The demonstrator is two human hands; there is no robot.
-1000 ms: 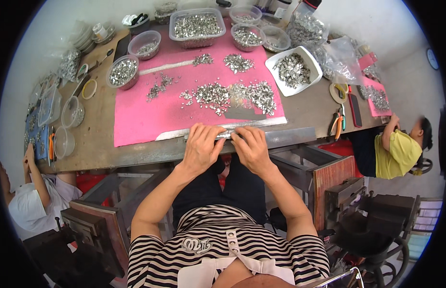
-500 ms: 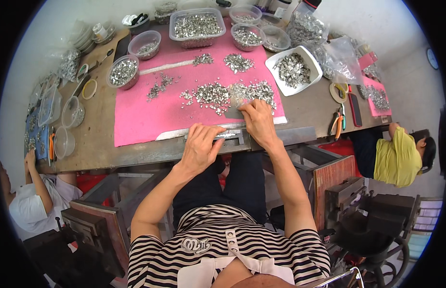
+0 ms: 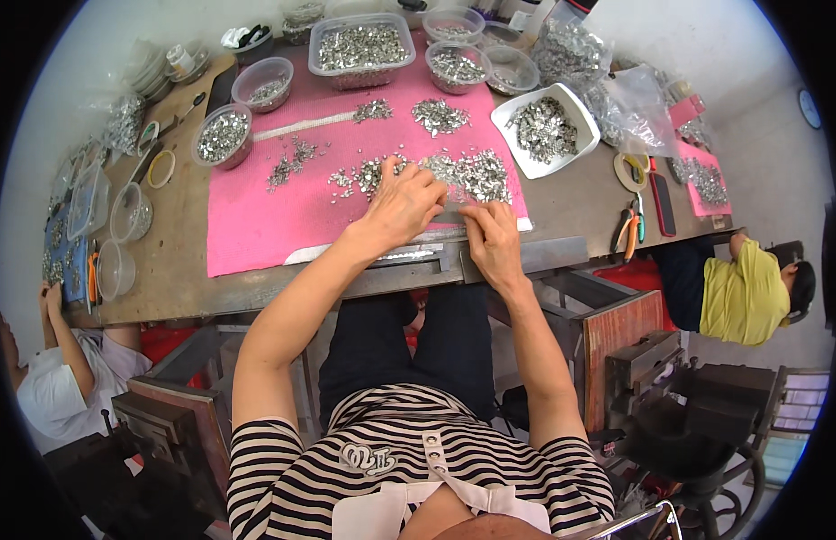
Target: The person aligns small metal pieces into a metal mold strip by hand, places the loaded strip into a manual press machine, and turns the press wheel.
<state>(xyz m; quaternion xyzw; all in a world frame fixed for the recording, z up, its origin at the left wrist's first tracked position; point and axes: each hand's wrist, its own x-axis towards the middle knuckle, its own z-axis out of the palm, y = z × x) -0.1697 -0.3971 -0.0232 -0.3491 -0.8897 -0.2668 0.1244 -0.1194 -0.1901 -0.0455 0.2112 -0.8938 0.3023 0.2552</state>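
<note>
My left hand [image 3: 405,203] reaches over the heap of small silvery metal pieces [image 3: 483,173] on the pink mat [image 3: 256,216]. Its fingers are bent down and drawn together at the heap; what they hold, if anything, is hidden. Just to its right, my right hand [image 3: 495,241] pinches the edge of a thin grey plate [image 3: 450,216] lying at the near side of the heap. At the table's front edge, below both hands, lies a metal bar fixture [image 3: 409,267] with a row of small shiny pieces along it.
Smaller piles [image 3: 440,116] of pieces lie farther back. A white square bowl [image 3: 584,135], a clear rectangular tub [image 3: 362,56] and several round tubs [image 3: 222,137] hold more. Pliers [image 3: 630,230] and a red-edged phone [image 3: 664,205] lie at right. Co-workers sit at both sides.
My left hand has moved from the fixture at the front edge up and right to the heap. My right hand has drawn slightly nearer to me, staying beside the grey plate.
</note>
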